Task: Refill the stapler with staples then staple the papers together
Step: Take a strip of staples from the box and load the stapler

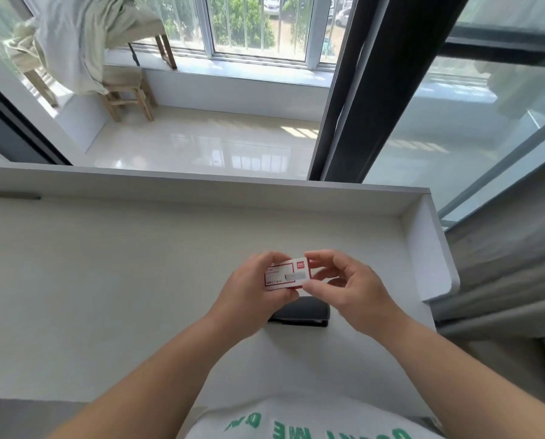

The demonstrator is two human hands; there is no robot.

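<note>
A small white cardboard staple box (286, 274), printed with a red border and a red logo square, is held flat above the desk, between both hands. It is gripped at its left end by the left hand (252, 289), whose fingers are curled around the box's edge with the thumb under its near side. Its right end is pinched by the right hand (347, 280): the forefinger is laid on the far corner and the thumb pressed against the near corner, with the other fingers loosely bent behind. Whether the box is open cannot be told, and its contents are not seen.

Just below the hands, a black stapler (306, 313) with a smooth, rounded top is seen lying on the desk, partly hidden by the left wrist. The desk (106, 280) is a matte off-white surface enclosed by a low raised rim along its far and right sides.

Beyond the rim, a glossy pale tiled floor (201, 144) is visible, with a wooden stool (128, 96) draped in a crumpled pale green cloth (84, 36). A dark door frame (359, 90) stands before a barred window (258, 23).
</note>
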